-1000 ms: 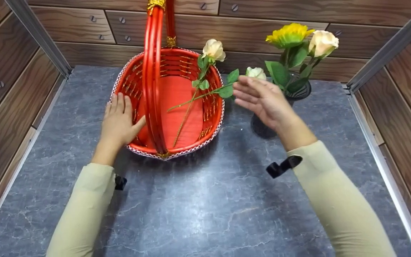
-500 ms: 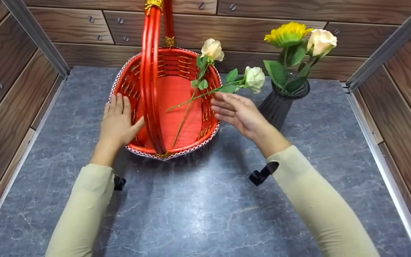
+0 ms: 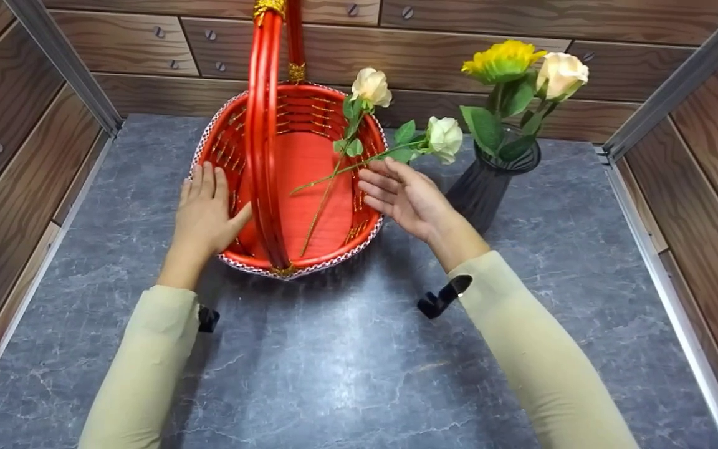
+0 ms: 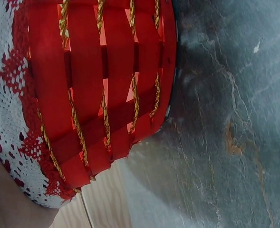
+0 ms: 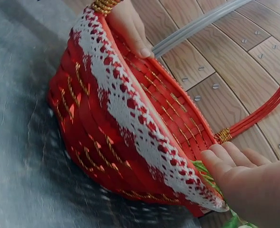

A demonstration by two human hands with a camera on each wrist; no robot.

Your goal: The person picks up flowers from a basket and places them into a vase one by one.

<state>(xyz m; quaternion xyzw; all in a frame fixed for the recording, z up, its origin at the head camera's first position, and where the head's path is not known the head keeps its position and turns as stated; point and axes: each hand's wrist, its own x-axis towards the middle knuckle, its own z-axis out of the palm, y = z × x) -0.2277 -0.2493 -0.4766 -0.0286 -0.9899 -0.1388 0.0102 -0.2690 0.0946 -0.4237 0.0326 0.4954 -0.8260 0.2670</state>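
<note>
A red woven basket (image 3: 359, 251) with a tall arched handle and white lace trim stands on the grey surface. My left hand (image 3: 201, 215) rests on its left rim, fingers straight and thumb spread to the inner side. At the right rim is my right hand (image 3: 407, 198), fingers extended over the edge and curled round nothing. Just beyond those fingers, two stems cross in the basket. One bears a cream rose (image 3: 371, 87) leaning at the back rim; the other bears a white rose (image 3: 445, 138) hanging out over the right rim.
A dark, ribbed vase (image 3: 480, 193) stands tilted-looking right of the basket, partly behind my right forearm. It holds a yellow flower (image 3: 501, 61) and a peach rose (image 3: 561, 76). Wood-patterned walls (image 3: 459, 65) close off the back and both sides.
My right hand has moved left and slightly down, from beside the white rose to the basket's right rim, uncovering the rose. My left hand and the flowers have stayed nearly in place.
</note>
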